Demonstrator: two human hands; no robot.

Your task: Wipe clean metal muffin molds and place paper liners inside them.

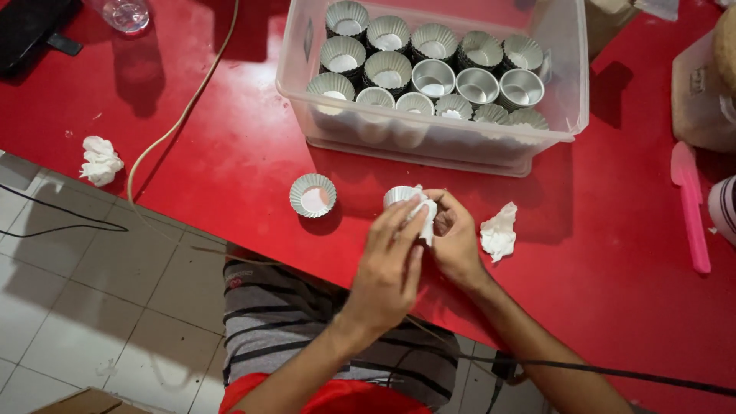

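Observation:
My left hand (391, 264) and my right hand (454, 238) meet over the front edge of the red table (230, 161). Between them they hold a small fluted metal cup mould (402, 195) with white tissue (426, 222) pressed against it. Another fluted cup mould (313, 195) stands alone on the table just left of my hands. A crumpled white tissue (499, 231) lies right of my right hand. Behind them, a clear plastic tub (563, 92) holds several stacked metal cup moulds (433, 75).
A second crumpled tissue (100, 160) lies at the table's left edge. A pink spatula (690, 203) lies at the right. A beige cord (180, 119) runs across the table and a black cable (613, 374) crosses below. A glass (123, 14) stands far left.

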